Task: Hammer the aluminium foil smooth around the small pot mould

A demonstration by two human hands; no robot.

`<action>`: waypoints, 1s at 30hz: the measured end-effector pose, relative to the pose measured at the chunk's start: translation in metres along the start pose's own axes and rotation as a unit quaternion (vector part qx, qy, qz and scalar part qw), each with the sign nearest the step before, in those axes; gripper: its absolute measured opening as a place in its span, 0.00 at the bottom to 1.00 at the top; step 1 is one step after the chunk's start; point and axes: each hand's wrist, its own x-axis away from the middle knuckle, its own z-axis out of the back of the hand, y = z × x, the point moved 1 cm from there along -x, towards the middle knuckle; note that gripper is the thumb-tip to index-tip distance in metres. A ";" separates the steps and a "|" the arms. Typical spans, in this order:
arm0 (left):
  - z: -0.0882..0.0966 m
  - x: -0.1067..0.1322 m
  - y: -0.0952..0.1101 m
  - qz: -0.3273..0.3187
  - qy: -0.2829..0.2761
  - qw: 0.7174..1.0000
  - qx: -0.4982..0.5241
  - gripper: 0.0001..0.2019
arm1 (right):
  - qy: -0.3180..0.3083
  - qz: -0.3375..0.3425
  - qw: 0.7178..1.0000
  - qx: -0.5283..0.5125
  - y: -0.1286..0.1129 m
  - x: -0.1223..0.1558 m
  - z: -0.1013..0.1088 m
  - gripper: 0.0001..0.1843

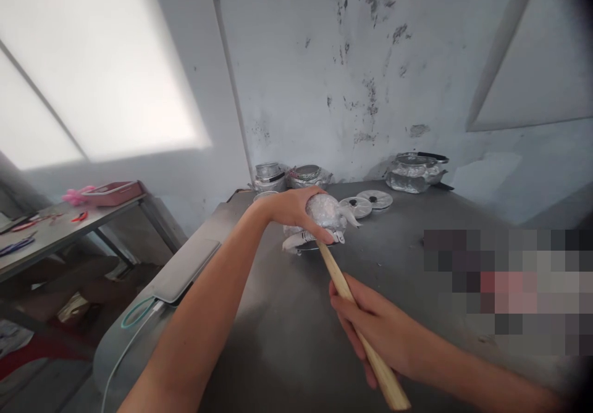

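My left hand (299,209) is curved over a rounded bundle in clear, crinkled wrapping (324,212), its thumb lying along the near side. A dark, thin-rimmed edge shows under this bundle, and pale twisted ends of wrapping stick out at its sides. My right hand (370,320) is closed around a pale wooden handle (377,360), which slants up and away. The far end of the handle reaches the near side of the bundle below my left thumb; how the two are joined is hidden.
Two clear lids with black knobs (374,200) lie behind the bundle. Wrapped pots (308,177) and a wrapped stack with a black handle (410,173) stand along the wall. A grey laptop-like slab (188,271) with a cable lies left. A side table holds a pink basket (115,194).
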 end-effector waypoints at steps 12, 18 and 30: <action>0.001 -0.001 -0.002 -0.002 -0.007 1.000 -0.002 0.55 | 0.022 0.004 1.000 -0.017 -0.007 0.006 -0.003 0.07; 0.001 0.000 0.000 -0.004 0.003 1.000 0.005 0.56 | -0.010 -0.063 0.998 0.019 0.001 0.002 0.003 0.08; 0.000 0.000 0.000 0.004 0.000 1.000 -0.008 0.57 | -0.010 -0.054 0.998 0.019 0.001 0.003 0.001 0.09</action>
